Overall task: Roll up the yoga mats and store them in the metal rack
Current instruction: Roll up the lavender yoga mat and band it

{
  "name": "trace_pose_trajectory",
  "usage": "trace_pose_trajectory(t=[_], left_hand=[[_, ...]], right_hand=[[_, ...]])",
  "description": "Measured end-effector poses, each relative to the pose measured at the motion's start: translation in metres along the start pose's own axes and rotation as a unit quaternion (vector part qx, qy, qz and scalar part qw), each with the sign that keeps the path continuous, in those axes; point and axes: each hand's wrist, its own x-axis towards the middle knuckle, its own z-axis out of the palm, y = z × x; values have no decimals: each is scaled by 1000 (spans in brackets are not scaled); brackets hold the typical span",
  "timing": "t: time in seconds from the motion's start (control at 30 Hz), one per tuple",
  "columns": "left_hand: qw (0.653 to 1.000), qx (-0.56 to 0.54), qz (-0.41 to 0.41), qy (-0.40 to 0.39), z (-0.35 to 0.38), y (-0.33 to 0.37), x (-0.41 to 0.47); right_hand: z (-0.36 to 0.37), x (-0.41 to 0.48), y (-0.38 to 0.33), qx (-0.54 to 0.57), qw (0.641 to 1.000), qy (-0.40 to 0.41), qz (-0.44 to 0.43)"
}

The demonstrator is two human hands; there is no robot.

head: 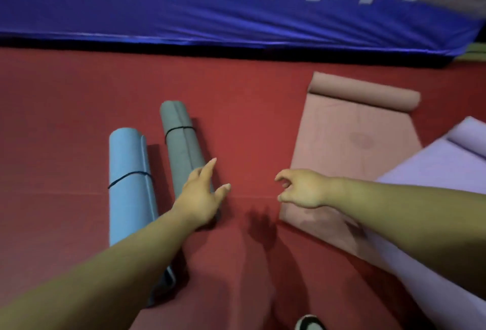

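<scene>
A: How are the hands seen?

B: The left hand (202, 193) is spread, fingers straight, with nothing gripped. It is held over the near part of the grey rolled mat (178, 145); whether the roll is actually touched cannot be told. The right hand (302, 189) is seen with fingers loosely curled and nothing held, above the left edge of the pink mat (349, 150), near its front corner. The two hands are held apart, with bare red floor (249, 108) between them.

A: And how are the mats laid out?

B: The grey rolled mat is laid on the floor, bound by a black band (178, 129) near its far end. Just beside it on the left, the blue rolled mat (128, 198) is laid roughly parallel, bound about midway by a second black band (128, 175). The pink mat is found to the right, mostly flat, with only its far end rolled. A purple mat (447, 169) is spread further right; its edge appears to be laid over the pink mat's right side, and a roll is seen at its far end too.

A: What is seen beyond?

B: A blue cover (236, 21) with large white characters is stretched across the far side of the floor. The tip of a shoe (310, 323) is seen at the bottom edge.
</scene>
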Motion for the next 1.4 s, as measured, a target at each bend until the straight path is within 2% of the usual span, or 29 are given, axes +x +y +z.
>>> trace_pose_trajectory(t=[0.13,0.27,0.47,0.57,0.67,0.73,0.9,0.97,1.0,1.13,1.3,1.4], left_hand=[[997,7,74,-23,29,103,-26],[981,46,157,-99,83,181,-41],[953,85,228,-183,169,231,-54],[942,110,252,-194,197,239,-43],[927,158,280,-191,215,247,-20],[896,247,313,-198,227,256,-7],[746,414,452,-260,267,294,15],[699,462,459,-295,282,304,22],[687,478,449,-312,288,305,23],[709,469,405,-338,295,280,10],[755,450,389,-275,281,244,-1],[749,459,403,-256,274,234,-14]], right_hand=[[-19,-87,79,61,994,74,46],[-1,-147,175,142,966,153,153],[62,-191,282,147,926,118,326],[90,-191,310,186,918,83,341],[109,-187,333,190,916,86,342],[111,-186,336,186,920,87,333],[107,-186,323,136,944,151,260],[109,-194,318,145,942,175,248],[111,-200,319,165,938,186,241],[117,-228,331,246,923,182,234],[133,-257,352,179,933,148,276],[143,-260,351,175,933,121,292]])
